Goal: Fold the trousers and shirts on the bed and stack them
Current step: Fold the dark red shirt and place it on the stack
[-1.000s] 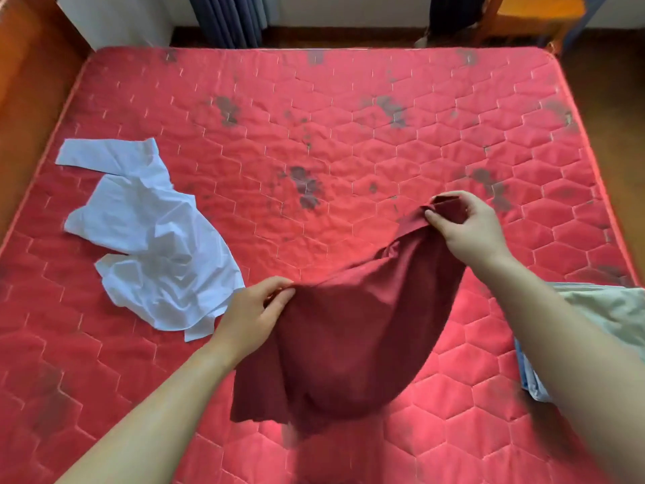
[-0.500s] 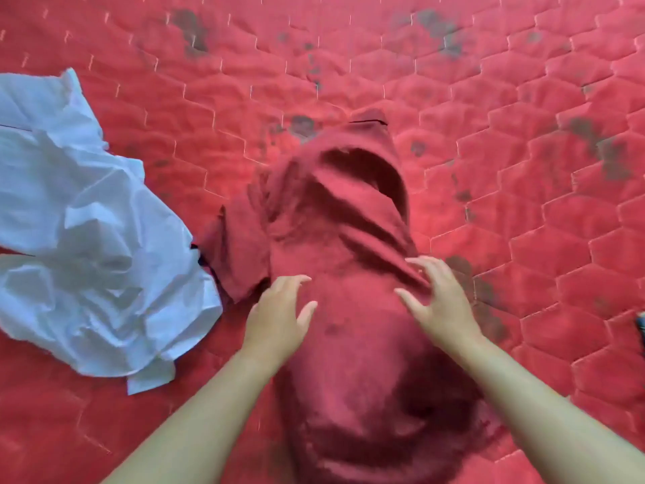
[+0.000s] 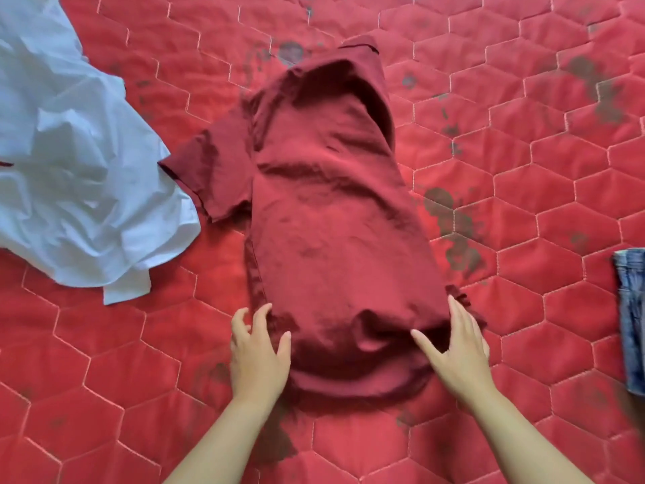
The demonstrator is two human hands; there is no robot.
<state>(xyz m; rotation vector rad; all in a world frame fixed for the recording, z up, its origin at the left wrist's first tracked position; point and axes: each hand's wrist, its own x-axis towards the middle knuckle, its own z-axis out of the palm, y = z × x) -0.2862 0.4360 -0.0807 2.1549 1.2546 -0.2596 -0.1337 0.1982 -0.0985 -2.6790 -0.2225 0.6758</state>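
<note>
Trouble could come from the hem of the dark red shirt (image 3: 331, 211), I think. It rises in a loose hump between the left hand (image 3: 256, 351) and the right hand (image 3: 457, 351). If a fold begins now, the hump may be pressed into a crease. One short sleeve lies against the white shirt (image 3: 80, 162), so a careless pull could drag that one too. Both hands are flat with fingers spread, resting on the lower corners and gripping nothing. The red shirt lies wrinkled in the middle of the quilted mattress (image 3: 541, 309), with its collar away from the person. A piece of blue denim (image 3: 631, 319) lies well apart at the right.
</note>
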